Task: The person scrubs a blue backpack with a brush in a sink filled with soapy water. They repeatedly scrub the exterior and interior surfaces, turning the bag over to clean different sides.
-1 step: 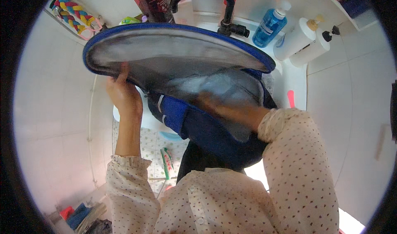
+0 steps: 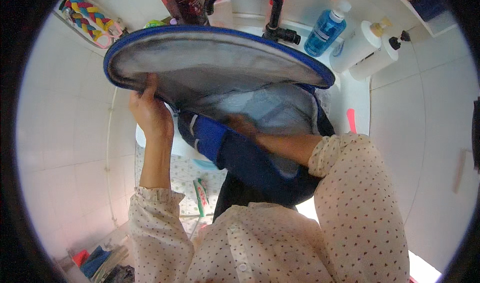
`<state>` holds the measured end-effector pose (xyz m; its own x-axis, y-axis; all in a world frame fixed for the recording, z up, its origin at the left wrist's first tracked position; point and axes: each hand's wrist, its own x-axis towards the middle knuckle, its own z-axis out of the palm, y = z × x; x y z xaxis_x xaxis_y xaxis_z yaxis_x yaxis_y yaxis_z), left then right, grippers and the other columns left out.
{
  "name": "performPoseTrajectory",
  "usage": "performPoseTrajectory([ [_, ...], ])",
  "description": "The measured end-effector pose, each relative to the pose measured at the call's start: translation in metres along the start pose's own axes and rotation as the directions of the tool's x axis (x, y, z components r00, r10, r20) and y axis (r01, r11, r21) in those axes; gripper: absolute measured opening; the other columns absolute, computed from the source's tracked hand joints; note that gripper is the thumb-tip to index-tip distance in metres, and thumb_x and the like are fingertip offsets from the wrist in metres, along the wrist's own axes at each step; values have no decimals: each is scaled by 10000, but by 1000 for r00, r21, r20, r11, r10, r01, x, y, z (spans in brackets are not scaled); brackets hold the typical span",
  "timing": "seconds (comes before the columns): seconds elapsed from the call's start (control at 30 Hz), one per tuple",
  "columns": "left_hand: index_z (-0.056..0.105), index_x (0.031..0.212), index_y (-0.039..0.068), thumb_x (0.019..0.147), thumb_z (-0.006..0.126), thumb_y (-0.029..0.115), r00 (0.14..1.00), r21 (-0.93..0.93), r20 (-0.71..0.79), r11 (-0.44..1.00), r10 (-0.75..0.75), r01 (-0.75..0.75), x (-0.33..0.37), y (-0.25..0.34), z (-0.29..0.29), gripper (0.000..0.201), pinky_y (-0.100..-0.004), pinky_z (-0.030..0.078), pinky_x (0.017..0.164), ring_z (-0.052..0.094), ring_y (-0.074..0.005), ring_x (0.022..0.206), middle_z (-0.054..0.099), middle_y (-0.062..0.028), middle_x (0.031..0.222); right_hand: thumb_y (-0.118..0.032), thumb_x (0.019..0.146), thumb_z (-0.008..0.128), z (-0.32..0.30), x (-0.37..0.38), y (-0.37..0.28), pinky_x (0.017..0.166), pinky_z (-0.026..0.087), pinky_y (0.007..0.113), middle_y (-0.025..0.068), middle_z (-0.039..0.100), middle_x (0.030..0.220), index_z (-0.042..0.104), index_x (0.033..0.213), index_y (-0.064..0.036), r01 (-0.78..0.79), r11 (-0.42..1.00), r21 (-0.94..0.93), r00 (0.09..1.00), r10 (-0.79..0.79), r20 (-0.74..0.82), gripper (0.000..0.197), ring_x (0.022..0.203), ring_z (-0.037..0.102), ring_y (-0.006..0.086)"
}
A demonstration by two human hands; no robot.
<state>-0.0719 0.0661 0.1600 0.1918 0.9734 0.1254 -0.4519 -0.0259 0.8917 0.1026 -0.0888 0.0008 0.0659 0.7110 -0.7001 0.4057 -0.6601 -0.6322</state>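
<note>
Over a white washbasin [image 2: 350,90], I watch a person work inside a blue bag [image 2: 240,153] with a silvery lining, held up between the chest and the black tap [image 2: 250,3]. The left hand [image 2: 147,110] is closed on the rim of the bag's open lid [image 2: 210,58], fingers curled over the blue piping, lifting the flap wide. The right hand [image 2: 240,125] reaches deep into the lined compartment; it is blurred, and I cannot tell whether it is clenched or flat against the lining. Behind the lid stand a dark red bottle [image 2: 182,0], a blue pump bottle [image 2: 325,33] and two white pump bottles [image 2: 367,48]; a braided, many-coloured cord [image 2: 92,18] hangs on the tiled wall at the left.

From my seat at the controls, I judge the work to be going over the bag's inside. To do it well, I would keep the left grip firm so the lid does not flop shut, hold the opening tilted toward the light and over the basin, and sweep the right hand into the seams and corners, steadying the body of the bag against the torso.
</note>
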Motion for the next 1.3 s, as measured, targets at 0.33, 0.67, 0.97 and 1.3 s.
performPoseTrajectory([
  [0.33,603,1165,-6,890,666,88,997,77,-23,994,-78,80,9,9,-1,297,-322,394,974,564,-208,1079,628,-89,1172,-170,899,538,-79,-63,78,915,486,400,116,471,1320,519,1313,-132,-63,253,-965,945,-296,-140,416,1156,491,290],
  [0.67,619,1123,-35,886,678,89,996,215,59,975,-70,55,-1,9,13,274,-289,394,941,560,-168,1003,652,-80,1093,-181,878,556,-100,-52,146,801,523,388,114,583,1144,654,1087,-68,-218,317,-923,876,-354,-328,257,1078,540,277],
  [0.97,633,1091,-26,873,698,141,997,357,68,934,-39,12,0,-5,-22,282,-281,399,911,564,-161,974,659,-88,1066,-259,876,614,-99,-132,40,905,483,409,123,586,1282,616,1211,-114,-122,862,-491,857,341,386,366,1183,548,283],
  [1.3,620,1116,-32,899,679,176,995,311,101,949,20,-51,11,14,8,306,-278,403,913,557,-161,987,650,-90,1084,-291,687,721,-150,-190,20,847,516,420,128,679,1101,530,1301,-164,-215,631,-746,947,320,-2,655,1035,636,337],
])
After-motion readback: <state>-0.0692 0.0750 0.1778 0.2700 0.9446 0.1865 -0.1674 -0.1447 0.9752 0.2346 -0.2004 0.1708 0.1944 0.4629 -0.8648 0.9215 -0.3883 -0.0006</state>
